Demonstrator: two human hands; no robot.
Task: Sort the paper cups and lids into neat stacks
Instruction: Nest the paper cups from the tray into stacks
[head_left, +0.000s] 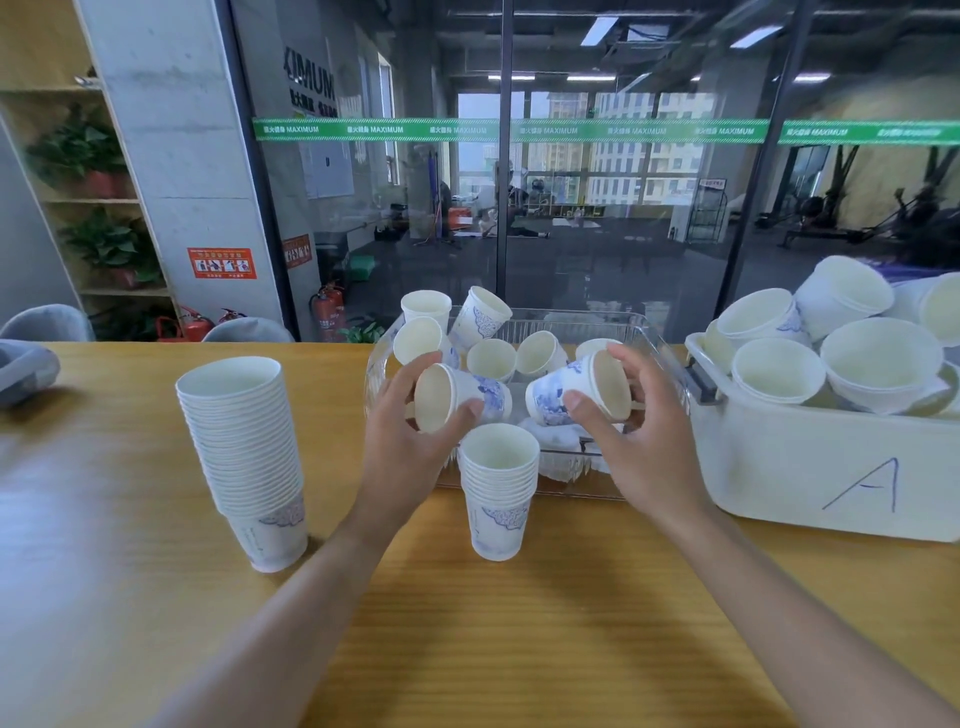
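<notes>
I have a paper cup in each hand, both lifted over the clear plastic bin (660, 338) in front of me. My left hand (410, 441) grips one blue-patterned cup (457, 397) on its side, thumb under the rim and fingers over the top, its mouth turned toward me. My right hand (644, 447) pinches a second cup (576, 389) near its rim, also lying sideways, its mouth facing right. The two cups sit bottom toward bottom, near each other but not touching.

By my reckoning I am a good way in but far from finished. A tall stack (244, 457) of nested cups stands on the wooden table (519, 649) to my left, and a shorter stack (498, 488) stands just below my hands, right against the near wall of the bin. That short one looks like the natural place for the cups I am holding.

Still loose in the clear bin are about half a dozen cups (491, 358), tipped every which way, with some white crumpled material beneath them that I cannot make out. To my right, the white tub marked A (810, 467) is heaped with wider white bowls or tubs (878, 364), none of them stacked neatly. I see no lids that I can tell apart from the rest, so that part seems not yet begun
</notes>
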